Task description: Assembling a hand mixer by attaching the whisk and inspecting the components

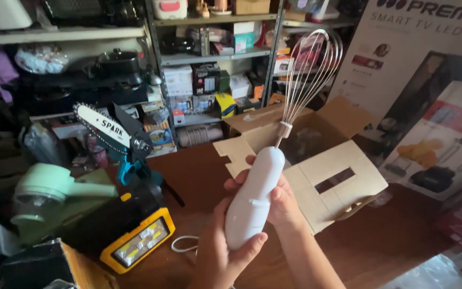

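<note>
A hand mixer (253,199) stands upright near the middle, above the table (380,241), its whisk (308,75) pointing up and far. The left hand (221,251) lies near and left of it, the right hand (279,200) just right. Behind and right sits an open cardboard box (316,160). Left on the table lie a work lamp (137,241), a small chainsaw (116,134) behind it, and a chopper (44,195) farther left. Shelves (209,59) stand far behind.

An open brown cardboard box (316,176) sits on the dark wooden table (380,241). A small blue-handled chainsaw (116,136), yellow-framed black work lamp (135,241) and pale green plastic appliance (44,195) lie left. Metal shelving (215,59) stands behind.
</note>
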